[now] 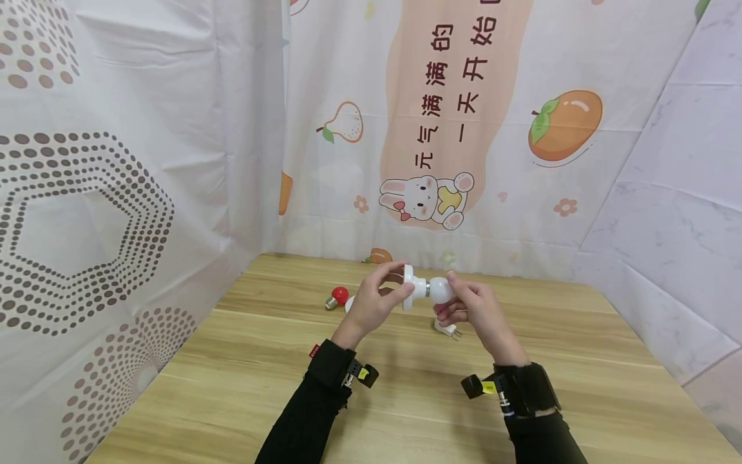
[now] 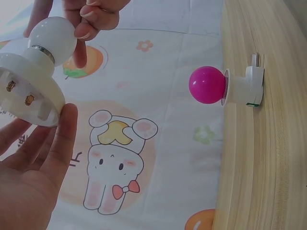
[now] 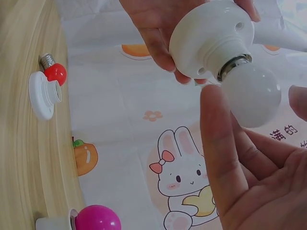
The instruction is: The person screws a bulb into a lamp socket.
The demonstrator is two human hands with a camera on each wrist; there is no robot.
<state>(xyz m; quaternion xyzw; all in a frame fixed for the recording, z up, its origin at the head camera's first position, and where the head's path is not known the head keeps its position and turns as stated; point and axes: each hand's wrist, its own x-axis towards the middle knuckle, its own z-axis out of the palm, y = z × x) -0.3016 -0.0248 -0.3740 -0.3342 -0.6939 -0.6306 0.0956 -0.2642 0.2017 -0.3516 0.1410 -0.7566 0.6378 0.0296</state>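
Lining up the held socket (image 1: 418,287) and white bulb (image 1: 440,290)

With the white bulb as the clock's centre in the head view, the red bulb (image 1: 341,295) lies on the table (image 1: 255,348) at nine o'clock, a spare socket (image 3: 41,96) just beside it. Also towards nine, the left hand (image 1: 371,303) pinches the held socket by its rim, up off the table. The white bulb sits in the socket's mouth, between the hands; metal shows at the join, so it is probably not fully seated. Whether it is going in or out cannot be told. At six o'clock lies a plug (image 1: 445,328) with a pink bulb (image 2: 207,85). At four, the right hand (image 1: 480,309) curves about the white bulb, thumb tip just off it in the right wrist view; whether the fingers grip cannot be told.

Good work here calls for a firm left pinch that stops the rim rotating, and light, even right fingertips turning in short twists. Tilting could cross the thread.
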